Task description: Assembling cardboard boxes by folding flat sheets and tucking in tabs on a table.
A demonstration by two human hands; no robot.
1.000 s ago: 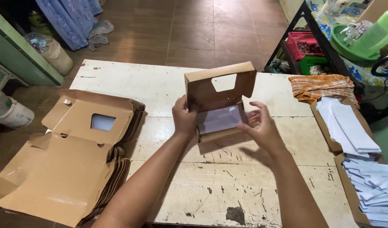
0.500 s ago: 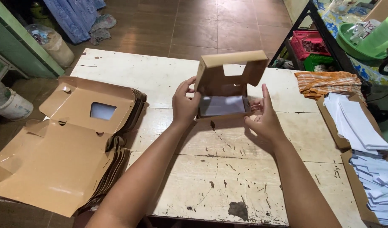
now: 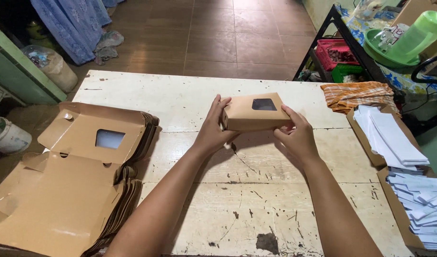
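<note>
A small brown cardboard box (image 3: 254, 112) with a window in its closed lid is held just above the worn white table (image 3: 180, 100). My left hand (image 3: 213, 130) grips the box's left end, thumb under and fingers on top. My right hand (image 3: 298, 133) grips its right end, fingers pressed along the front edge. A stack of flat, unfolded brown box blanks (image 3: 75, 185) with cut-out windows lies at the table's left side.
White paper sheets (image 3: 394, 135) sit in a cardboard tray at the right, with more white folded pieces (image 3: 421, 202) below them. An orange checked cloth (image 3: 356, 93) lies at the far right. A black rack with a green basin (image 3: 385, 45) stands beyond.
The box lid, standing open a second ago, has been folded down and now lies shut. Both hands have shifted to the box's ends.
</note>
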